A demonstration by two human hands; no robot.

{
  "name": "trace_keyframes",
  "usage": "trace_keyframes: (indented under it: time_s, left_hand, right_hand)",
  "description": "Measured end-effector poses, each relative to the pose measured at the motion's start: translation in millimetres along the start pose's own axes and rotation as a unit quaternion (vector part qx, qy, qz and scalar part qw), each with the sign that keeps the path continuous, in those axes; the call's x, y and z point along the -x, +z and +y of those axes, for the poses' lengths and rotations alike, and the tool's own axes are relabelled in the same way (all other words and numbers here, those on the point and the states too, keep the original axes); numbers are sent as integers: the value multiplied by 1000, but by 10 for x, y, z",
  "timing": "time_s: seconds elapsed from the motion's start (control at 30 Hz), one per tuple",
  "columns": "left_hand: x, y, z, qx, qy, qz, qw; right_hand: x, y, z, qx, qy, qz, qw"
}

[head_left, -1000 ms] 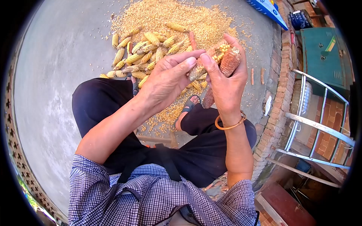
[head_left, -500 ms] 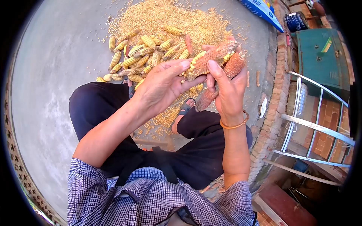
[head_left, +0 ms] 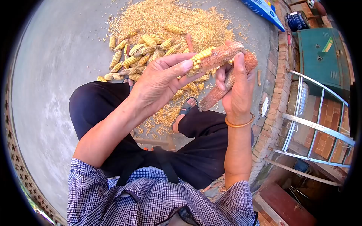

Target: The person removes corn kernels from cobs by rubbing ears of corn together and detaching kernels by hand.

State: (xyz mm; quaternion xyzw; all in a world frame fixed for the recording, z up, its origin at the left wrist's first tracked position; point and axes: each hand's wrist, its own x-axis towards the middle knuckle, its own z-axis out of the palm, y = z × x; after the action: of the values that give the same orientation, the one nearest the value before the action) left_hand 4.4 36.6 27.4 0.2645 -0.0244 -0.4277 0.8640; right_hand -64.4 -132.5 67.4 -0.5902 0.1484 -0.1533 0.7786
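My left hand [head_left: 160, 77] grips the near end of a partly shelled corn cob [head_left: 220, 56], which has rows of yellow kernels left on it. In my right hand [head_left: 239, 90] is a bare reddish cob [head_left: 213, 96], held slanting across the palm, with its upper end by my thumb. The far end of the partly shelled cob lies close to my right fingers, partly hidden behind it. Beyond my hands, a pile of unshelled cobs [head_left: 132, 60] lies beside a wide heap of loose kernels [head_left: 166, 19].
Scattered kernels [head_left: 160, 118] lie around my sandalled foot [head_left: 188, 106]. To the right are a low brick edge [head_left: 277, 86], a metal rack [head_left: 320, 128], a green cabinet [head_left: 320, 56] and a blue bag [head_left: 266, 13]. A wooden piece [head_left: 151, 141] sits between my legs.
The partly shelled cob has turned and now extends further to the right from my left hand. My right hand has moved right with the bare cob and its thumb has come off the other cob.
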Motion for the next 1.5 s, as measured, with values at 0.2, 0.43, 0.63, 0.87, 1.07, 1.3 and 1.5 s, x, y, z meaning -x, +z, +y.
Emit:
trace_keyframes:
  time_s: [0.2,0.43,0.63,0.87,1.07,1.3,1.5]
  left_hand:
    - [10,10,18,18,-3,1,1000]
    - [12,15,30,37,3,-11,999]
    - [5,20,39,35,8,-6,999]
    - [-2,27,82,19,13,5,1000]
    - [12,16,96,2,15,11,1000]
    - [21,25,98,1,15,6,1000]
    - [17,48,111,20,13,14,1000]
  right_hand:
    - [-24,-19,0,-12,23,27,999]
    - [-33,-34,-19,-35,41,29,998]
    - [-31,-38,-60,-24,46,50,997]
    - [-53,-66,-88,-13,37,29,999]
    - [-52,-74,-94,-13,44,19,999]
    - [-51,-89,-64,-7,37,15,999]
    - [-49,-120,-44,30,34,13,999]
